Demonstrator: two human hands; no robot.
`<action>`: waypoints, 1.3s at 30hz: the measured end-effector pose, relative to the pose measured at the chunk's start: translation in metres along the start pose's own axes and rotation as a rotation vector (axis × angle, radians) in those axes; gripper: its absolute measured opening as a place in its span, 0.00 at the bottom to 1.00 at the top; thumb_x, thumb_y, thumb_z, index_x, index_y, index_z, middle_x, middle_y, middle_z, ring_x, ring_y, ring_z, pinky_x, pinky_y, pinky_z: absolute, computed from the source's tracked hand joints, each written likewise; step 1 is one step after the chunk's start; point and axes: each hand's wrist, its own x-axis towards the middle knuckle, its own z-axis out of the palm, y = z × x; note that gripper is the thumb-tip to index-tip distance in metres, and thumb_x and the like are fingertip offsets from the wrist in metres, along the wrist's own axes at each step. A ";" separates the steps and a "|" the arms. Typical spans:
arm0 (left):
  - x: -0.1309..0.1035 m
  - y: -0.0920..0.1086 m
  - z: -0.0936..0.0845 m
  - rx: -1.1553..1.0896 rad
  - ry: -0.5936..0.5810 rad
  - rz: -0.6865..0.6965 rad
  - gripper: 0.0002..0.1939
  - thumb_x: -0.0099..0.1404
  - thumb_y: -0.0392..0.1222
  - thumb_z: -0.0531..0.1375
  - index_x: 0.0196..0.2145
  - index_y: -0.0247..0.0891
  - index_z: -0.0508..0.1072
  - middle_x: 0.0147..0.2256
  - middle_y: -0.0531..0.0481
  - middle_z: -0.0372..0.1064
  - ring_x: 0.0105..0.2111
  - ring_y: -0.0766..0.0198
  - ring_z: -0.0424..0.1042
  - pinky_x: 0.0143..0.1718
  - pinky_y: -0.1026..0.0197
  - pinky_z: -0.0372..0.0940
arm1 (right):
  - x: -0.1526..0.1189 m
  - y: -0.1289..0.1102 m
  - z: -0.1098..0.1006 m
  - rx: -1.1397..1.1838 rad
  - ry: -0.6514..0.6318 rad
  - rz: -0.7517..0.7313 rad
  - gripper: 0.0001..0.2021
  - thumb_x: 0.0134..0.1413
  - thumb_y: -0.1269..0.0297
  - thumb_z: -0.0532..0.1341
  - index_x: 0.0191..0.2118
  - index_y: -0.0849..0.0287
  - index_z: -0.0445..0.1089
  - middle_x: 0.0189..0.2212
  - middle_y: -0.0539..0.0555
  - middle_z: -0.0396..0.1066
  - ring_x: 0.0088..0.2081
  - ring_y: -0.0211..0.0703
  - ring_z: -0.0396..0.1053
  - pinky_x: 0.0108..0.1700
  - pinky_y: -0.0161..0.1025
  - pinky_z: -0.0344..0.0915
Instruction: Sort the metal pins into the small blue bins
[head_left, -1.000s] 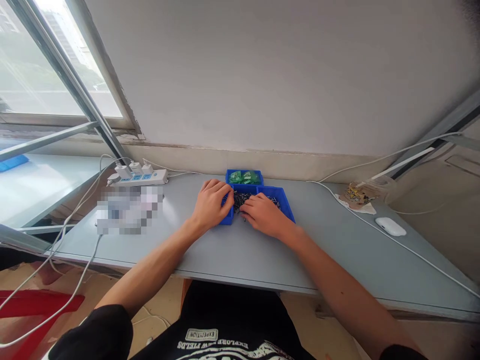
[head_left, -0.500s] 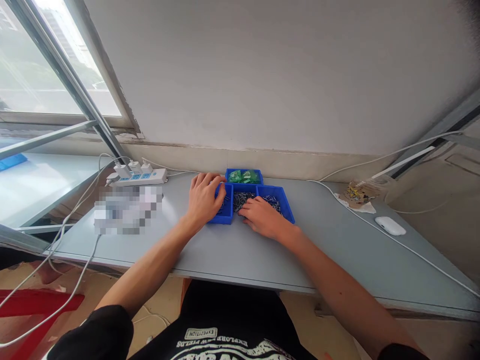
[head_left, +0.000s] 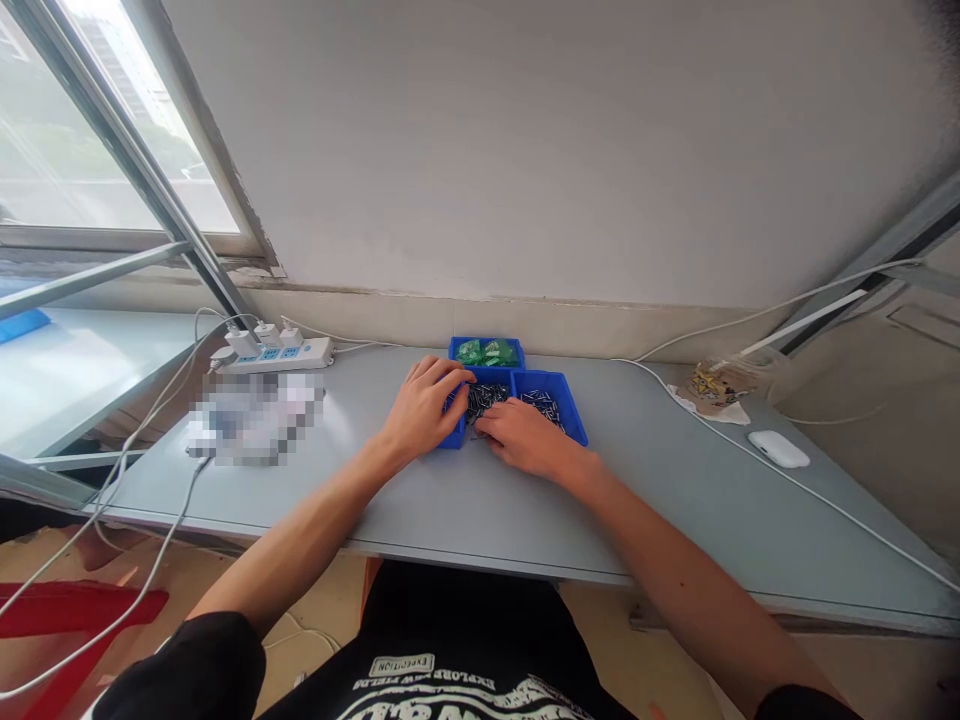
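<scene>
My left hand is over the left blue bin and hides most of it. Its fingers and thumb are apart, pointing right toward the middle bin; nothing shows between them. My right hand reaches over the front of the middle bin, which holds a heap of dark screws. Its fingers are curled together, and what they grip is too small to make out. Beside it, the right blue bin contains more metal screws. Behind these, a blue bin holds green packets.
A white power strip with several plugs lies at the back left, near a blurred-out item. On the right are a white cable, a white case and a clear bag with small parts. The wall rises behind the table.
My left hand has moved right and slightly down, from the left bin's outer side toward the middle bin. My right hand stays almost in place at the middle bin.
</scene>
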 end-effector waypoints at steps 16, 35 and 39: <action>-0.001 0.000 0.003 0.004 -0.159 0.036 0.14 0.77 0.43 0.52 0.48 0.42 0.78 0.48 0.46 0.76 0.49 0.55 0.71 0.55 0.50 0.63 | 0.001 -0.002 -0.008 0.217 0.662 0.165 0.10 0.69 0.71 0.54 0.45 0.56 0.73 0.43 0.57 0.76 0.46 0.48 0.73 0.51 0.44 0.69; 0.001 0.002 -0.001 0.030 -0.098 -0.046 0.12 0.76 0.41 0.53 0.41 0.41 0.76 0.42 0.49 0.78 0.43 0.57 0.73 0.52 0.52 0.63 | 0.000 0.001 -0.012 0.153 0.650 0.245 0.11 0.73 0.63 0.53 0.41 0.56 0.71 0.36 0.56 0.75 0.40 0.48 0.71 0.45 0.42 0.65; 0.002 0.001 -0.001 0.019 -0.120 -0.047 0.13 0.77 0.43 0.52 0.42 0.42 0.76 0.42 0.48 0.78 0.44 0.57 0.73 0.52 0.52 0.63 | 0.000 0.001 -0.013 0.150 0.632 0.232 0.13 0.74 0.63 0.51 0.41 0.55 0.72 0.37 0.56 0.76 0.41 0.48 0.71 0.46 0.42 0.65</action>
